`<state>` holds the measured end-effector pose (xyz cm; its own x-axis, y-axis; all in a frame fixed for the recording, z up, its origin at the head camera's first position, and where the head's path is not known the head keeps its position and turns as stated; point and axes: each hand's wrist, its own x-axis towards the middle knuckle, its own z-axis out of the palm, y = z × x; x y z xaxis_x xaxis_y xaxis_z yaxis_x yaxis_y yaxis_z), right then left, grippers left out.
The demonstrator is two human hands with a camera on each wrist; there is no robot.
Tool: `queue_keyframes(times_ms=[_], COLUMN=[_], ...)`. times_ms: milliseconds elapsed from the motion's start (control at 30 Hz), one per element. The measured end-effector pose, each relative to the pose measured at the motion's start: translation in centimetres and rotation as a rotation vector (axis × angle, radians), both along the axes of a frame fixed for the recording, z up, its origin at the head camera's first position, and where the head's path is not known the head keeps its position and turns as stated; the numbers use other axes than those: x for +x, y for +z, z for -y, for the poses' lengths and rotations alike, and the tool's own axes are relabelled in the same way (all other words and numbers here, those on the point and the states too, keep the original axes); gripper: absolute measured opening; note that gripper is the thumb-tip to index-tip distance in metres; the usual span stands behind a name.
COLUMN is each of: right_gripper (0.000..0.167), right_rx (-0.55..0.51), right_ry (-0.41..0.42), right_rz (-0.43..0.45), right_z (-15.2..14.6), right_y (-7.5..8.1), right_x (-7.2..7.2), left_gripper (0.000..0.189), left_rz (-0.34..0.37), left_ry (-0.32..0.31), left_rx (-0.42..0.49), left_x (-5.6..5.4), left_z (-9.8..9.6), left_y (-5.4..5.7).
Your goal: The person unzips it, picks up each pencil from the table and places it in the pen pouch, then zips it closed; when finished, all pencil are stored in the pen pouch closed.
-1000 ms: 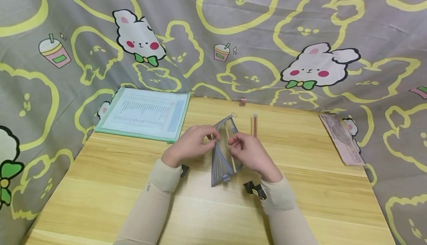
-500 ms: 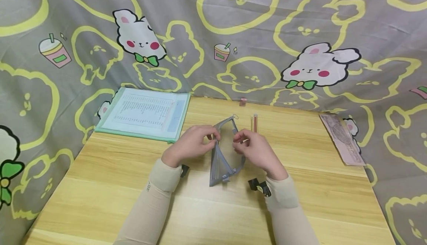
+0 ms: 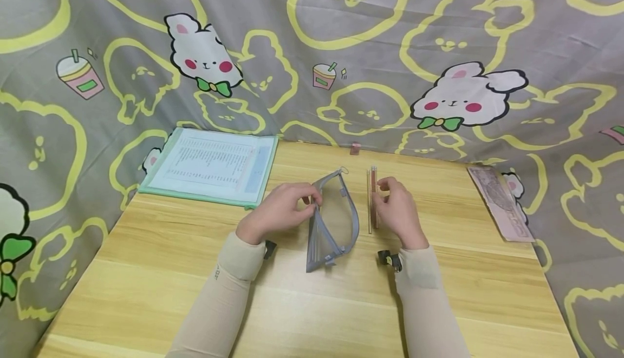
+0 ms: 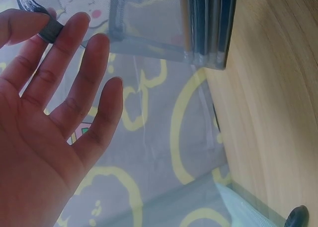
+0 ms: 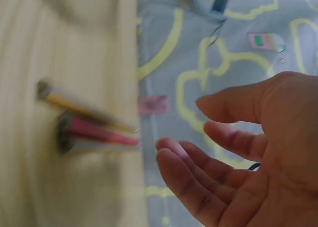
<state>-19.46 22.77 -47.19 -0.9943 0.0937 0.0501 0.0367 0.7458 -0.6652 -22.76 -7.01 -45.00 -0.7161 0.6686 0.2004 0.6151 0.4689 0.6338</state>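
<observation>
In the head view, the pouch sits in the middle of the wooden table, between the two hands: a see-through body edged in grey-blue, its mouth gaping in a long pointed oval, small tabs along the edging and a thin ring at the far end. The left hand has its rim between thumb and forefinger. Just to the pouch's right lie loose pencils, slim and side by side, reddish and pale wood in colour, with the right hand close against them. From the left wrist, the pinch on the dark zip band is plain, the other fingers extended and spread; the pouch's panel looks finely meshed and cloudy (the curtain's printed rabbit shows through it), and a row of pencils inside, mostly dark blue with one of bare wood, runs along the side nearest the table. From the right wrist, the loose pencils are blurred, a red one between paler ones, their near ends dark; the right hand's thumb and fingers are parted, slightly bent, with nothing between them, and the fingertips stand apart from the pencils.
</observation>
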Motion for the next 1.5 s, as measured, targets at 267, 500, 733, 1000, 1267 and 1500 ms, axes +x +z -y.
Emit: queue_keyframes(times_ms=[267,500,733,1000,1267,1500], right_gripper=[0.048,0.047,0.035,0.03,0.025,0.026], right_rx=[-0.066,-0.077,-0.025,0.011,0.115,0.194], right_ry=[-0.06,-0.053,-0.014,-0.003,-0.025,-0.07], right_rz=[0.023,0.017,0.015,0.036,0.085,0.133], right_z=[-0.9,-1.2,-1.3,-1.2,-1.0,-1.3], right_y=[-2.2,-3.7,-4.0,-3.9,-3.2,-2.7], right_x=[-0.9,-1.3,-1.3,-1.2,-1.0,-0.5], left_gripper=[0.014,0.014,0.013,0.014,0.014,0.014], left_rz=[0.001,-0.01,-0.01,0.006,0.0,-0.007], left_ry=[-0.004,-0.002,-0.003,-0.002,-0.003,-0.004], left_rx=[0.009,0.004,0.006,0.006,0.01,0.014], left_x=[0.0,-0.1,-0.1,0.0,0.0,0.0], left_z=[0.0,0.0,0.0,0.0,0.0,0.0], left_y=[0.0,0.0,0.1,0.0,0.0,-0.1])
